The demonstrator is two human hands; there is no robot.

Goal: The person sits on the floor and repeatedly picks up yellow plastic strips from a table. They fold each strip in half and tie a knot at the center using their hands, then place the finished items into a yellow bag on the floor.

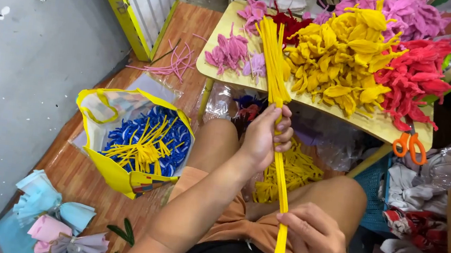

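Yellow pipe cleaners (pixel 279 93) bundle gripped mid-length by clenched left hand (pixel 265 136), right hand (pixel 314 239) pinching lower ends; best keep ends even, left grip firm so none slip.

Bright, even, diffuse light; colours saturated, shadows weak.

Reference landmark: the yellow table (pixel 371 124). Beneath it lies the darkest zone, with soft shadow over the clutter there. Left of it, the grey wall (pixel 25 66) is evenly lit, without glare. Below it, the right hand (pixel 317 239) shows slight motion blur. Toward the corners beyond it, lines bend from wide-angle distortion. Focus is otherwise sharp.
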